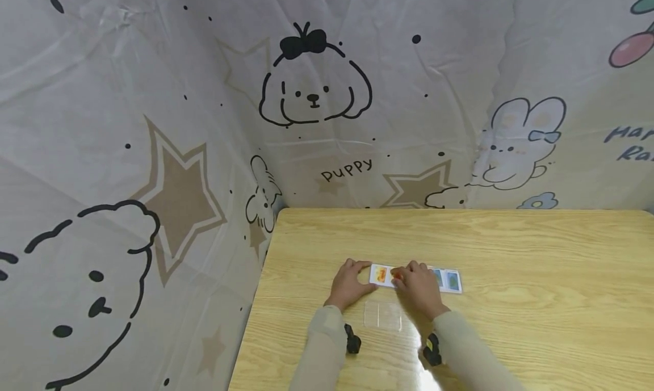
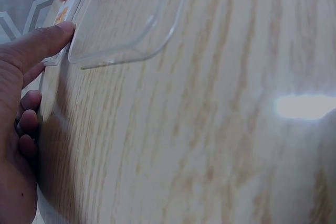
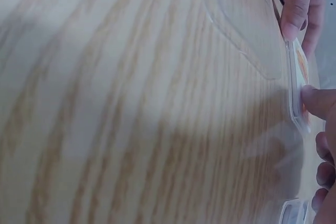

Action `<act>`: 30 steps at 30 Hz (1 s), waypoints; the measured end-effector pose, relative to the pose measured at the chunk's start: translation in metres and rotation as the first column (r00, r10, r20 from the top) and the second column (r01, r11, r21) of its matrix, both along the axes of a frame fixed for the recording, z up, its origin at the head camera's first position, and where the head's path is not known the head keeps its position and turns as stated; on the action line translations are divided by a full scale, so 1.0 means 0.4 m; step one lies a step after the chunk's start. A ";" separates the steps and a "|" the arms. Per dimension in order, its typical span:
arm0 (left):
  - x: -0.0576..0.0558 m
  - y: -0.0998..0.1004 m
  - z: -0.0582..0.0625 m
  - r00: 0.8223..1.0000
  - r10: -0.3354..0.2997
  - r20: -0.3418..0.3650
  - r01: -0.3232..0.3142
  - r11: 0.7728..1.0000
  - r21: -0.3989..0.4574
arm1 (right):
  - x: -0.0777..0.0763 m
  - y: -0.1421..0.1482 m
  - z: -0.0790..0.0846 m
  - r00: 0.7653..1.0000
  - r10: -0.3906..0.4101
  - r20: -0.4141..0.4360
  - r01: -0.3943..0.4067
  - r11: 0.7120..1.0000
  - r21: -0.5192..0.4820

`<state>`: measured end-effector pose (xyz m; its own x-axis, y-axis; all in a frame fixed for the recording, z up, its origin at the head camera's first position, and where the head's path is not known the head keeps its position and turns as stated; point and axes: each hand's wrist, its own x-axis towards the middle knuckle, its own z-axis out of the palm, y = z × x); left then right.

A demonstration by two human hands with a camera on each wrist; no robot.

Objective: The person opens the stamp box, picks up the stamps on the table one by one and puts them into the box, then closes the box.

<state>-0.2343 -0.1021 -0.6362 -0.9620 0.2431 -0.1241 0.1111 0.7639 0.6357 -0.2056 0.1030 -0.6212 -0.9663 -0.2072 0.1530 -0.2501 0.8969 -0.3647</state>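
A flat clear case [image 1: 375, 281] holds white cards with orange pictures. My left hand [image 1: 349, 284] grips its left end, thumb at the near edge and forefinger at the far edge. Over the second orange picture, my right hand [image 1: 420, 289] has its thumb and forefinger on the card [image 3: 303, 80]; the right wrist view shows the thumb against its face, with the other fingers curled. To the right lies a second case [image 1: 453, 281] with blue-green pictures, partly covered by the right hand. A clear plastic lid [image 1: 382, 316] lies flat on the near side.
The wood-grain table [image 1: 552, 300] extends well to the right. A cloth with cartoon prints [image 1: 311, 169] hangs behind it and along its left edge. Black wrist cameras [image 1: 352, 340] sit on both forearms. Light glares off the tabletop near the right forearm.
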 end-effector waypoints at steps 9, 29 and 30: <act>0.000 0.004 0.001 1.000 0.007 0.022 -0.007 1.000 0.000 | -0.002 0.007 0.010 1.000 -0.027 0.015 0.027 0.999 -0.035; 0.000 0.003 0.010 1.000 0.001 0.027 -0.001 1.000 -0.019 | 0.094 0.023 0.049 0.958 0.129 0.256 -0.048 0.953 -0.301; 0.000 0.003 0.011 1.000 0.003 0.027 -0.002 1.000 -0.018 | 0.105 0.023 0.048 0.950 0.156 0.270 -0.071 0.951 -0.300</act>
